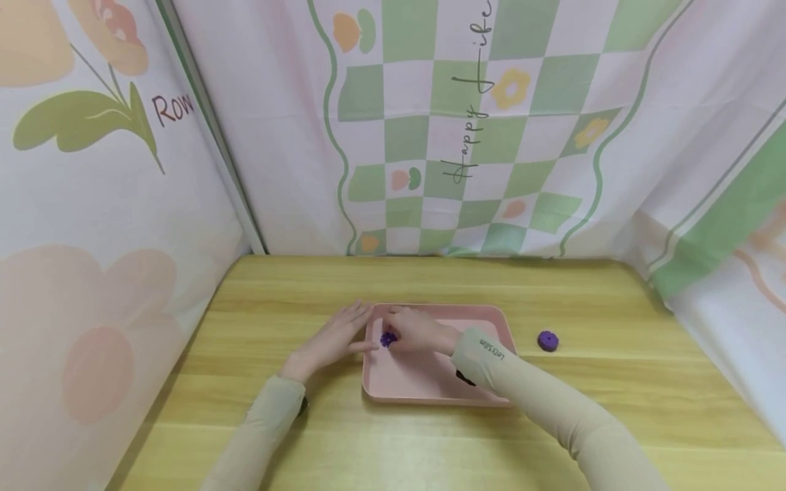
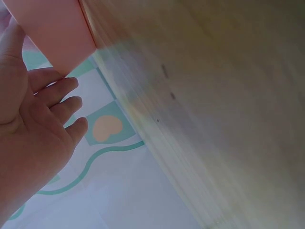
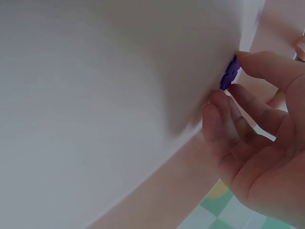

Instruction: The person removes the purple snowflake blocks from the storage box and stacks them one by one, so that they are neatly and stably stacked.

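Observation:
A pink tray (image 1: 424,382) lies on the wooden table. My right hand (image 1: 420,331) reaches over its left part and pinches a small purple flower-shaped disc (image 1: 388,339) between thumb and forefinger. The right wrist view shows the disc (image 3: 230,74) tilted on edge close to the tray's pale floor (image 3: 119,114), the other fingers loosely bent. At the tray's left side, my left hand (image 1: 334,337) has its fingers spread. Its fingertips touch the tray's outer wall (image 2: 59,36) in the left wrist view.
To the right of the tray, a thick purple scalloped piece (image 1: 548,341), perhaps a stack of discs, lies on the table (image 1: 295,286). A green-checked curtain (image 1: 460,136) hangs along the table's back edge. More printed cloth (image 1: 110,225) covers the left side.

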The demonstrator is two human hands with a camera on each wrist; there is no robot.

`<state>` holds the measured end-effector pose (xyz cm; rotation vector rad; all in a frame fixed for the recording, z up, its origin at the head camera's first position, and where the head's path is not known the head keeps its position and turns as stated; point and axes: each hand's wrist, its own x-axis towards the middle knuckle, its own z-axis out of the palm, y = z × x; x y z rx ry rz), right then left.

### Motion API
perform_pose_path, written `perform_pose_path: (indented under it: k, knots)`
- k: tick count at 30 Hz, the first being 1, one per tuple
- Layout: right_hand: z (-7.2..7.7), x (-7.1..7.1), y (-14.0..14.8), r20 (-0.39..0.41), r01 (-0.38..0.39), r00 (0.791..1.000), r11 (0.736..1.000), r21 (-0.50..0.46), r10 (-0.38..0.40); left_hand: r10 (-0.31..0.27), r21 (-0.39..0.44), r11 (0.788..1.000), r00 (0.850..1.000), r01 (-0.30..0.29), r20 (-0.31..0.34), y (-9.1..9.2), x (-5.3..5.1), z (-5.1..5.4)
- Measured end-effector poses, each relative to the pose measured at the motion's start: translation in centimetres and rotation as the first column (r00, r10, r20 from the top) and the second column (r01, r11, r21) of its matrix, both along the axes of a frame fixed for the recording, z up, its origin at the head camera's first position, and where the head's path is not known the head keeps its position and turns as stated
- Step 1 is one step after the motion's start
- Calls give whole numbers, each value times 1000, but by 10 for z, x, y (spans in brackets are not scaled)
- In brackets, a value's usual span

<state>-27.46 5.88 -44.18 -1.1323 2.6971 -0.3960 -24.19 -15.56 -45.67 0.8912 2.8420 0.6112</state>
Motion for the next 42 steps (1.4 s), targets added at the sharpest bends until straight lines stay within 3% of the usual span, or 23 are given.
perform_pose_path:
  k: [14, 30, 37, 42]
  knots:
    - [-4, -1, 1, -24, -6, 1000, 1000, -25, 6, 0, 2, 1000, 1000, 0, -4, 1, 0, 0]
    - [0, 0, 4, 9, -26, 1000, 998, -59, 26, -5, -6, 1000, 1000, 5, -19, 1, -2, -2]
    - [3, 2, 5, 50, 0, 999, 999, -43, 2, -3, -4, 1000, 1000, 3, -12, 0, -1, -2]
    - [2, 2, 5, 34, 4, 999, 1000, -14, -3, 0, -6, 1000, 1000, 0, -9, 0, -1, -2]
